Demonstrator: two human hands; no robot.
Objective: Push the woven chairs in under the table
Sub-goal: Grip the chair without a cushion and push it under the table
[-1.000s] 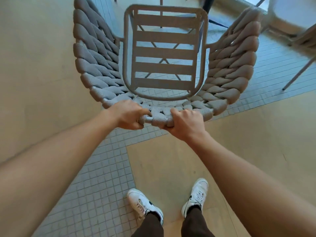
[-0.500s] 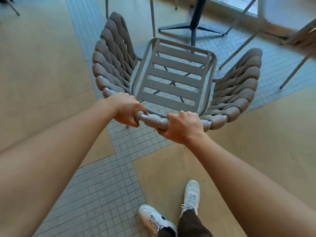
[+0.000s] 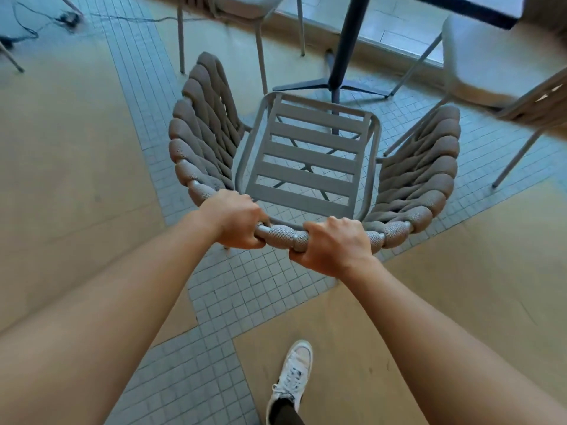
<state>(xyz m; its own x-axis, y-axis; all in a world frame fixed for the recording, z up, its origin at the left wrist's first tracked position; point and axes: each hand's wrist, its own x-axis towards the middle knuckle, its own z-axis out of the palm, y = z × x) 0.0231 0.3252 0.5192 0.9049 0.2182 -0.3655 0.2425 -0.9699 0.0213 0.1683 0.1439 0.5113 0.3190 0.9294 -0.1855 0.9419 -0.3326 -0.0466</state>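
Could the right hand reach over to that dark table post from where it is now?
Probably not yet. The right hand is shut on the woven chair back rail, and the chair's whole slatted seat lies between it and the table post.

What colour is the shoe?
White, with dark laces: the shoe shows in the head view.

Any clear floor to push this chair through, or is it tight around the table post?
Open: tiled strip between woven chair and table base. Crowded: chair legs at far left and right flank the gap. Both hands grip the backrest.
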